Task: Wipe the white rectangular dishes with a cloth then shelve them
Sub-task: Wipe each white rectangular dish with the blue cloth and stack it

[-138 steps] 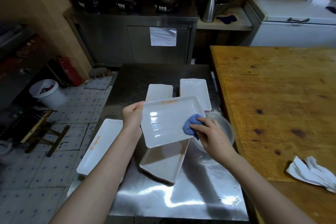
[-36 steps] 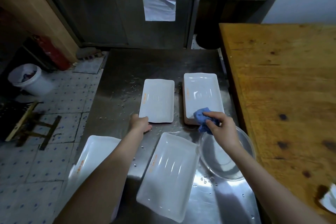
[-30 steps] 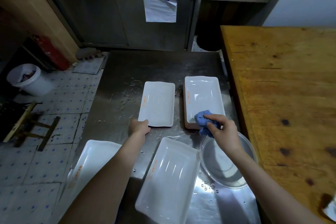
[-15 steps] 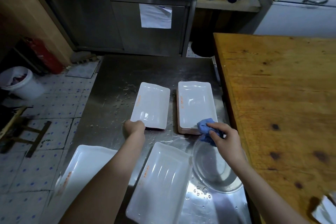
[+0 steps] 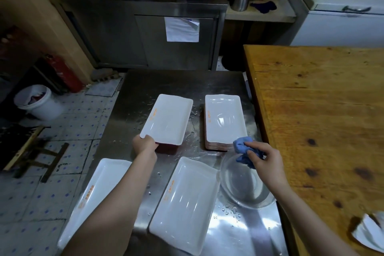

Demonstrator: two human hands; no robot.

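My left hand [image 5: 144, 144] grips the near left corner of a white rectangular dish [image 5: 167, 119], lifted and tilted a little above the steel table [image 5: 180, 83]. To its right stands a stack of white dishes [image 5: 223, 121]. My right hand [image 5: 264, 159] holds a crumpled blue cloth [image 5: 242, 149] by the stack's near right corner, over a clear bowl [image 5: 243, 187]. A larger white dish [image 5: 185, 203] lies near me, and a long white dish [image 5: 93, 197] hangs over the table's left edge, partly hidden by my left forearm.
A wooden table [image 5: 324, 110] adjoins the steel one on the right, with a crumpled white cloth [image 5: 369, 233] at its near edge. A steel cabinet [image 5: 145, 37] stands behind. On the tiled floor to the left are a white bucket [image 5: 35, 102] and a red extinguisher [image 5: 62, 72].
The wiped dish went onto the right stack. My left hand took the near corner of the left dish and raised it, turning it slightly. My right hand stayed by the stack with the cloth.
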